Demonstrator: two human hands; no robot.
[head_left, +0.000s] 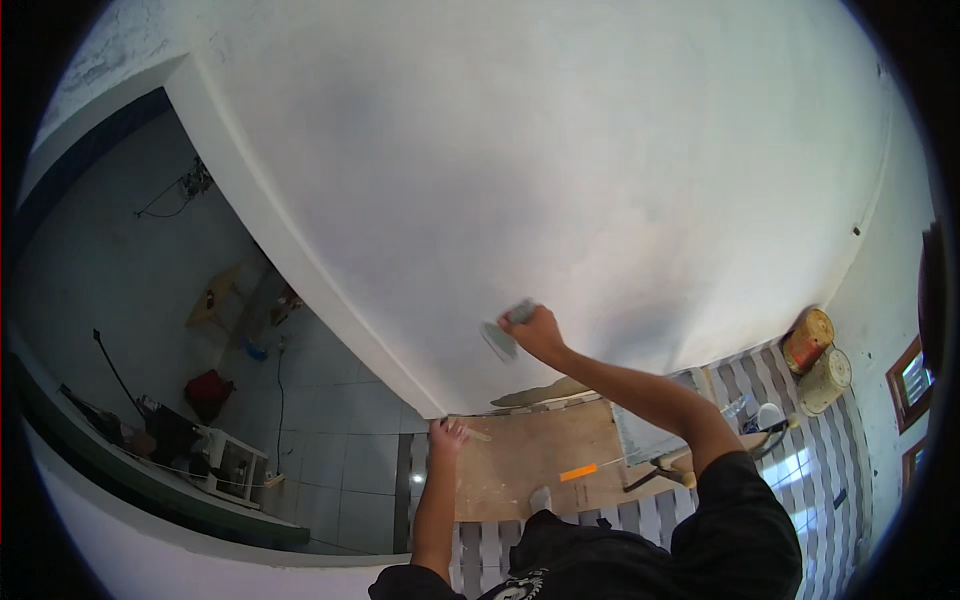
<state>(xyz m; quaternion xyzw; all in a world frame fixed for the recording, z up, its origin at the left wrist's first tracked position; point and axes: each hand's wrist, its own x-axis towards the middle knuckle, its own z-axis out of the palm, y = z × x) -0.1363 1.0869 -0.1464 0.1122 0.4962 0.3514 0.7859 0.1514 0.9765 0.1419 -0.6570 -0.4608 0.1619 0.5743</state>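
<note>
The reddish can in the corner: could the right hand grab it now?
Probably not: the right hand grips a flat-bladed tool by the wall, and the reddish can stands well off to the right.

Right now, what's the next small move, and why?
Probably one short stroke of the flat-bladed tool along the white wall: the right hand grips it at or close to the surface, and the left hand sits lower, out of its way.

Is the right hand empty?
No, the right hand is closed around a flat-bladed grey scraper, held up in front of the pale wall.
</note>
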